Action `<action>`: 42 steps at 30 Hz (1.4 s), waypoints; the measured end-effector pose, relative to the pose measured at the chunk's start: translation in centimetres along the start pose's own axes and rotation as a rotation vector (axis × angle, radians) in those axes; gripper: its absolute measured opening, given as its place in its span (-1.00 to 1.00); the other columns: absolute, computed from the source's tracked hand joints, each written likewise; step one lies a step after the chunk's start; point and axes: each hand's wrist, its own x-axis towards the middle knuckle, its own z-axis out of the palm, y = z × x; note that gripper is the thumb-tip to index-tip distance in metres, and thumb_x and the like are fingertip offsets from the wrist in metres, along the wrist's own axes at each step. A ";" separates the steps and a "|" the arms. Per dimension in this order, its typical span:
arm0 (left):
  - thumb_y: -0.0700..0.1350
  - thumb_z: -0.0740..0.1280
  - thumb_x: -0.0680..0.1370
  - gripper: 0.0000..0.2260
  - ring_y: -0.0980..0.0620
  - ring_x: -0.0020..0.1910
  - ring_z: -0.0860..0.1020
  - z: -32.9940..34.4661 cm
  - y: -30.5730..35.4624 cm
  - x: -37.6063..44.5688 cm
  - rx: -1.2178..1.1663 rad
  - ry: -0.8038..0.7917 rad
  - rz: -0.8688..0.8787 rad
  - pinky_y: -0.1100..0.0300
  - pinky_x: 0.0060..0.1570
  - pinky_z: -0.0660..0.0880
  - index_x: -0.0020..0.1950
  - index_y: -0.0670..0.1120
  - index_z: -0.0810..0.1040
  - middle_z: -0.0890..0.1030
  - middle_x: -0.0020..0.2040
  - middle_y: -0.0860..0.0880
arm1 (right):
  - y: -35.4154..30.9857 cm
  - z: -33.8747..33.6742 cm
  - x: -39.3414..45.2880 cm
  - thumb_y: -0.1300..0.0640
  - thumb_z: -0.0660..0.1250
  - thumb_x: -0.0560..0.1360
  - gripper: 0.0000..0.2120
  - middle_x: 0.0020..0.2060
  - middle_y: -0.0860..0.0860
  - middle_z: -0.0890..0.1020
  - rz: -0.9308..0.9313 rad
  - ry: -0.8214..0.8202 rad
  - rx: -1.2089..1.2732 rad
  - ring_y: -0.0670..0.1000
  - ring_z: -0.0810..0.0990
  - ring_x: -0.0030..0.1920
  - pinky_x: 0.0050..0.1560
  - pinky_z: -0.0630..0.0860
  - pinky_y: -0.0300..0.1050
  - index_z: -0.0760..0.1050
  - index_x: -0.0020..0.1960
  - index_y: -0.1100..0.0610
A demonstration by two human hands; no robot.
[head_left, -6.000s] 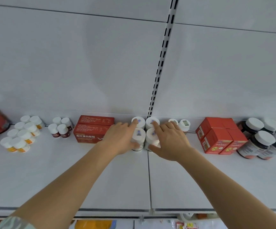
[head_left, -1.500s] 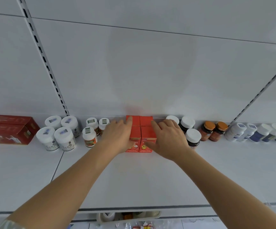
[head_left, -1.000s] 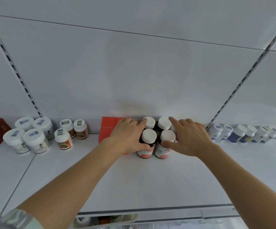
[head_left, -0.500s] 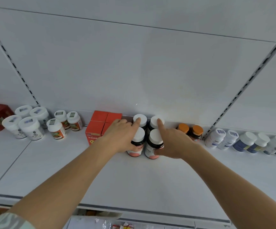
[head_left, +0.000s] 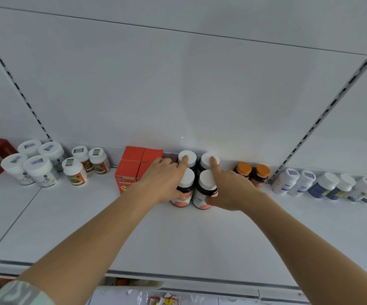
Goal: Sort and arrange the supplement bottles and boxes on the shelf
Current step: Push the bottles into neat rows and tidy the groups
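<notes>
White shelf [head_left: 178, 238]; both hands [head_left: 162, 181] [head_left: 231, 190] clasp white-capped bottles [head_left: 183, 188]; labels unreadable.

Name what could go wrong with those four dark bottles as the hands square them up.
The left hand and right hand press four tall dark bottles; a sideways shove could tip one. The red boxes and orange-capped bottles stand close on either side and could get knocked askew.
</notes>
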 end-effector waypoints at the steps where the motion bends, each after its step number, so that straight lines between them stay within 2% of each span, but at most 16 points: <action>1: 0.28 0.35 0.47 -0.08 -0.13 0.21 0.43 0.0 0.0 0.0 0.002 -0.002 0.003 0.02 0.25 0.30 0.58 -0.13 -0.05 0.56 0.16 -0.06 | -0.1 0.1 0.0 -0.13 0.40 0.39 0.04 -0.13 0.02 0.58 0.002 0.000 -0.012 0.10 0.57 -0.11 -0.15 0.60 0.08 -0.28 0.54 0.05; 5: 0.33 0.34 0.43 -0.06 -0.13 0.21 0.44 0.2 -0.2 -0.1 -0.001 0.010 0.009 0.01 0.24 0.30 0.58 -0.12 -0.03 0.56 0.18 -0.05 | 0.3 0.5 -0.1 -0.19 0.40 0.39 0.08 0.02 0.05 0.60 0.010 0.012 -0.019 0.12 0.56 0.00 -0.08 0.59 0.08 -0.32 0.55 0.03; 10: 0.41 0.34 0.36 -0.02 -0.11 0.21 0.45 -0.3 -0.5 -0.3 -0.020 0.055 0.004 0.03 0.22 0.33 0.56 -0.10 0.05 0.55 0.21 -0.03 | 0.6 0.2 -1.2 -0.37 0.37 0.37 0.14 0.25 0.06 0.50 0.027 0.037 -0.025 0.12 0.50 0.22 0.05 0.49 -0.03 -0.30 0.58 0.04; 14: 0.48 0.31 0.31 0.02 -0.13 0.27 0.44 -1.5 -0.5 -0.1 -0.096 0.126 -0.040 0.01 0.22 0.36 0.56 -0.08 0.08 0.48 0.32 -0.05 | 1.5 -0.7 -2.8 -0.49 0.17 0.41 0.00 0.30 0.03 0.46 0.045 0.113 -0.070 0.11 0.40 0.34 0.18 0.47 0.04 -0.14 0.60 0.03; 17: 0.52 0.27 0.31 -0.01 -0.13 0.23 0.44 -2.7 0.9 0.5 -0.132 0.214 -0.034 0.01 0.17 0.37 0.53 -0.08 0.16 0.47 0.27 -0.08 | 2.4 -1.3 -4.1 -0.49 0.09 0.44 -0.13 0.36 0.03 0.44 0.064 0.183 -0.101 0.13 0.37 0.38 0.27 0.41 0.07 0.06 0.56 0.01; 20: 0.46 0.24 0.40 -0.17 -0.12 0.21 0.44 -3.1 3.4 1.2 -0.138 0.262 0.025 0.01 0.17 0.36 0.47 -0.06 0.27 0.49 0.22 -0.06 | 3.6 -1.4 -4.9 -0.36 0.14 0.50 -0.40 0.22 0.01 0.52 0.078 0.292 -0.097 0.12 0.44 0.26 0.19 0.39 0.01 0.33 0.38 0.01; 23: 0.35 0.24 0.49 -0.37 -0.12 0.19 0.45 -3.1 6.0 2.4 -0.151 0.293 0.078 0.01 0.18 0.39 0.37 -0.08 0.38 0.54 0.17 -0.06 | 5.5 -1.3 -5.4 -0.18 0.20 0.52 -0.59 0.08 0.01 0.55 0.115 0.383 -0.112 0.12 0.47 0.14 0.07 0.42 -0.01 0.44 0.27 0.02; 27: 0.21 0.27 0.54 -0.55 -0.11 0.15 0.46 -3.2 9.3 4.3 -0.167 0.292 0.134 0.01 0.18 0.37 0.27 -0.09 0.47 0.57 0.09 -0.05 | 9.0 -1.0 -5.9 -0.10 0.25 0.52 -0.65 0.03 0.02 0.55 0.166 0.390 -0.154 0.12 0.45 0.12 0.05 0.40 -0.01 0.51 0.23 0.04; 30: 0.17 0.27 0.55 -0.60 -0.10 0.13 0.45 -2.7 11.7 6.2 -0.154 0.264 0.135 0.04 0.17 0.37 0.26 -0.06 0.48 0.57 0.06 -0.04 | 11.4 -0.8 -5.8 -0.09 0.27 0.52 -0.63 0.07 0.03 0.57 0.154 0.385 -0.160 0.13 0.45 0.15 0.11 0.42 0.02 0.50 0.25 0.05; 35: 0.16 0.30 0.54 -0.63 -0.11 0.13 0.46 -1.1 14.4 9.2 -0.069 0.173 0.024 0.05 0.16 0.37 0.23 -0.04 0.49 0.59 0.08 -0.05 | 14.8 -0.1 -4.6 -0.10 0.25 0.55 -0.64 0.12 0.01 0.57 0.069 0.350 -0.197 0.11 0.44 0.21 0.19 0.40 0.01 0.48 0.27 0.04; 39: 0.05 0.36 0.53 -0.70 -0.12 0.15 0.46 0.1 15.4 10.3 0.027 0.125 -0.109 0.06 0.15 0.35 0.19 -0.05 0.48 0.59 0.12 -0.06 | 16.3 1.0 -3.3 -0.04 0.36 0.45 -0.76 -0.12 0.00 0.62 -0.009 0.365 -0.179 0.14 0.50 0.03 0.00 0.44 0.02 0.55 0.07 0.04; 42: -0.01 0.41 0.50 -0.71 -0.12 0.13 0.49 0.6 15.8 10.8 0.046 0.099 -0.141 0.06 0.11 0.38 0.16 -0.04 0.48 0.62 0.09 -0.04 | 16.8 1.7 -2.4 0.03 0.45 0.33 -0.76 -0.28 0.00 0.59 -0.045 0.394 -0.186 0.14 0.50 -0.12 -0.14 0.41 -0.01 0.56 -0.03 0.05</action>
